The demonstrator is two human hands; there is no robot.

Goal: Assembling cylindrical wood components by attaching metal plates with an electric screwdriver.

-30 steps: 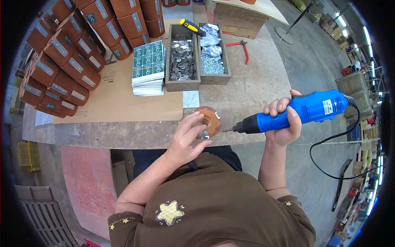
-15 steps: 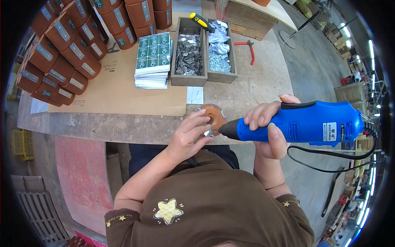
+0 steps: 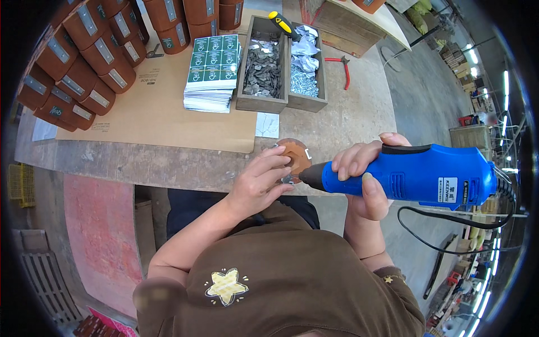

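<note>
At the table's front edge stands a small round terracotta-coloured pot (image 3: 297, 153) with light metal fittings at its rim. My left hand (image 3: 259, 182) is closed over its left side, thumb and fingers on the rim. A small metal piece (image 3: 288, 179) shows by my left fingertips. My right hand (image 3: 365, 177) grips a blue corded power tool (image 3: 421, 177), held level, its exact kind unclear. Its black conical nose (image 3: 315, 177) points left and meets the pot's near right rim; the tip's exact contact is hidden.
Stacked terracotta-coloured pots (image 3: 101, 50) with metal plates stand at the left on cardboard (image 3: 168, 126). Beside them are a stack of green-and-white printed sheets (image 3: 210, 73), wooden boxes (image 3: 261, 104) of small metal parts, a yellow-black screwdriver (image 3: 282, 23) and red-handled pliers (image 3: 346, 73). A black cord (image 3: 449, 247) loops at the right.
The view has shifted slightly. The pot has turned a little under my left hand, and the metal piece at my fingertips shows less. The tool's nose stays against the rim.
</note>
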